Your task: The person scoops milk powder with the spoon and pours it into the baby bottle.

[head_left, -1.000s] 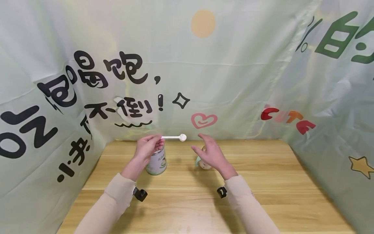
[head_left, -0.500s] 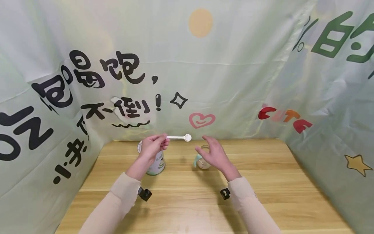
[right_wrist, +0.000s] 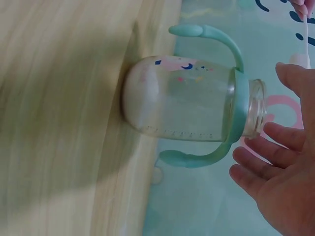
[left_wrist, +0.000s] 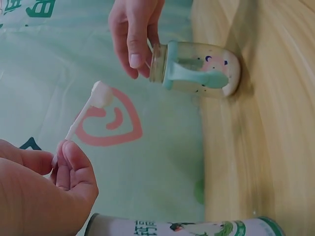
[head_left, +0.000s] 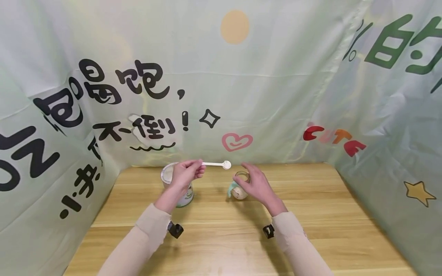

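In the head view my left hand (head_left: 184,176) pinches the thin handle of a white measuring scoop (head_left: 226,165). White powder is heaped in its bowl, which the left wrist view shows closer. Below and behind that hand stands an open tin can (head_left: 187,197) with a printed label, partly covered. A clear baby bottle (right_wrist: 197,103) with two mint-green handles stands upright and uncapped, whitish content at its bottom. My right hand (head_left: 259,186) is beside the bottle's neck, fingers spread and not curled round it. The scoop is at the upper left of the bottle's mouth, apart from it.
Everything stands on a wood-grain table (head_left: 221,245). A pale green printed cloth (head_left: 276,99) rises behind the table and along both sides. Dark wrist cameras hang under both cuffs.
My left hand has carried the scoop right, away from above the can and towards the bottle, uncovering the can's open top. The right hand stays near the bottle's neck.
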The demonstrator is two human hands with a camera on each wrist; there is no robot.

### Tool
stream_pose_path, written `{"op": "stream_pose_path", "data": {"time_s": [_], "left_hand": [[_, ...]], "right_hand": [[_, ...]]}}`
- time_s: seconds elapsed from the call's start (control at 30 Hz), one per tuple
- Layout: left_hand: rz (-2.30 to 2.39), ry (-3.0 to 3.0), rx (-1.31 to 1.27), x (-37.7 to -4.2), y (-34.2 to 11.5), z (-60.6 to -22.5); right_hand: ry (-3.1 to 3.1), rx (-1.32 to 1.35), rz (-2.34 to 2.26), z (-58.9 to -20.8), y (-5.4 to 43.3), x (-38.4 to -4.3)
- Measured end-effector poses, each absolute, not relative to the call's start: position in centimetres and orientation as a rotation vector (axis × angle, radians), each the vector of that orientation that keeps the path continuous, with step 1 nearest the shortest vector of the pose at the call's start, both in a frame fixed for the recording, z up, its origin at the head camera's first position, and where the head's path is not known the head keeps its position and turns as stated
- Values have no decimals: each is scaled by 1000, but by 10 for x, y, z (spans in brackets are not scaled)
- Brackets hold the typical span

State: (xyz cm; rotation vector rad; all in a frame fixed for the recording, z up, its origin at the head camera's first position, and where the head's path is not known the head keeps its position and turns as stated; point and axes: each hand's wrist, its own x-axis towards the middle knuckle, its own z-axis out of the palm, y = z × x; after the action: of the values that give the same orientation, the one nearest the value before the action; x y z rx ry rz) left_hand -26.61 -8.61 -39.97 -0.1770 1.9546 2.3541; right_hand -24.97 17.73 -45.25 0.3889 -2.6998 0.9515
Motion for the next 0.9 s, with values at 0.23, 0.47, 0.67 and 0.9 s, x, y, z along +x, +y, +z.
{"op": "stream_pose_path", "data": {"time_s": [0.23,0.47,0.67,0.9], "left_hand": [[2348,1958,-171,-268,-79,-407],[2338,1962,-168,-269,-73,-413],[2327,1980,-146,-268,-69,-414],[2322,1994,-122,-267,-64,-417]], "right_hand": [[-2717,381,949,-458,181,-248],[-2742,370,976,-463,185,-245],[-2739,362,960,-468,187,-246],[-2761,345,933,-474,190,-246]]}}
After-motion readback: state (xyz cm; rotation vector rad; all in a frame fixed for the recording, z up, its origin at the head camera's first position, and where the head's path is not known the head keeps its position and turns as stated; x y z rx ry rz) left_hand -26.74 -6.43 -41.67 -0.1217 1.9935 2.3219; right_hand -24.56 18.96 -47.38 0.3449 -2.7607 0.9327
